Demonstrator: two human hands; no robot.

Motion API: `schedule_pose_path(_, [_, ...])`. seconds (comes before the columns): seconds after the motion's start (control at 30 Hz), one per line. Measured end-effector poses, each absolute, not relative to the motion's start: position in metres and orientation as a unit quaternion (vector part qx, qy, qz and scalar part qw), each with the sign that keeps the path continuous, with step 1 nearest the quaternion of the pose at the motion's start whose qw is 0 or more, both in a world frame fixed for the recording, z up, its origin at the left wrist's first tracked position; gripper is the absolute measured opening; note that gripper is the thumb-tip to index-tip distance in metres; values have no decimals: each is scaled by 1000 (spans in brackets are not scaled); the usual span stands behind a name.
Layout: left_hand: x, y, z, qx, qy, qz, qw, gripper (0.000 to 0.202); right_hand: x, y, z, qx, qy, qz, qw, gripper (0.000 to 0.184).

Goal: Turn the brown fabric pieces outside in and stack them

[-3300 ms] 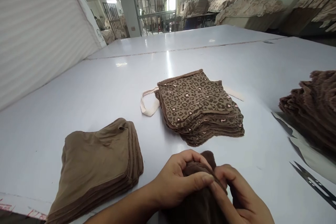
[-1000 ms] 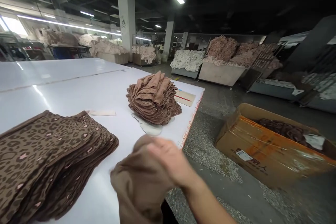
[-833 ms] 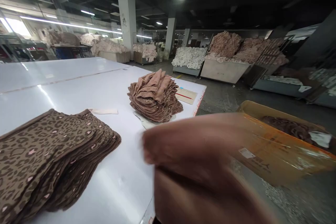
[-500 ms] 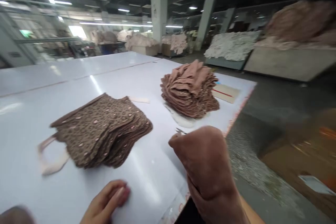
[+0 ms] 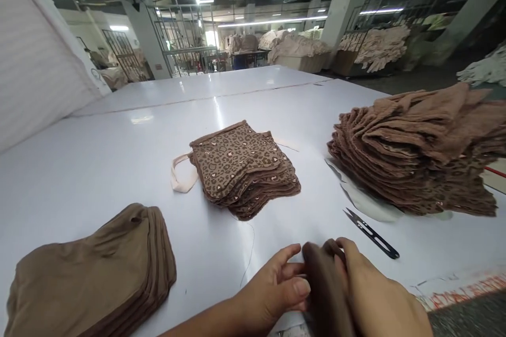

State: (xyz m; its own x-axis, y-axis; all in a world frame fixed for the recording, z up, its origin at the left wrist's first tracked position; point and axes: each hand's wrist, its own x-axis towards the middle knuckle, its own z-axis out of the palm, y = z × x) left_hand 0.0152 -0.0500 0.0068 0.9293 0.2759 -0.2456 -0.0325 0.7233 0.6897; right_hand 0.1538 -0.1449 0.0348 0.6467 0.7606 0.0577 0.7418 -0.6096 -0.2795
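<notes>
Half a second ago the right hand was raised alone with a bunched brown cloth while the left lay flat on the table; both have since come together at the near edge. Now the left hand [image 5: 276, 289] and the right hand [image 5: 371, 295] close on the dark brown cloth piece [image 5: 322, 287] from either side, fingers curled over its top fold — it stands bunched between them, just above the white table [image 5: 118, 158].

Just right of the hands lies a pair of thread snips [image 5: 371, 233], flat on the table. Ahead, at the middle, sits a stack of leopard-print pieces [image 5: 243, 168] with a pale strap [image 5: 179, 181] beside it. A stack of plain tan pieces [image 5: 95, 279] lies near left, and a taller heap of brown pieces [image 5: 422, 147] to the right, resting on a pale sheet. Red marks run along the table's near right edge — too blurred to read.
</notes>
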Motion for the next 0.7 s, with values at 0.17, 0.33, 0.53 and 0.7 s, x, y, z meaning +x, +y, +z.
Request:
schedule_pose_path(0.17, [11,-39,7,360,310,139,869,52,173,-142,30,-914,-397,43,71,37])
schedule_pose_path(0.33, [12,-11,16,403,318,177,840,27,188,-149,32,-914,-390,-34,108,50])
schedule_pose_path(0.53, [22,0,50,466,204,163,845,56,158,-119,59,-732,-607,0,309,43])
schedule_pose_path(0.7, [28,1,65,473,207,116,848,76,155,-96,84,-738,-569,155,328,20])
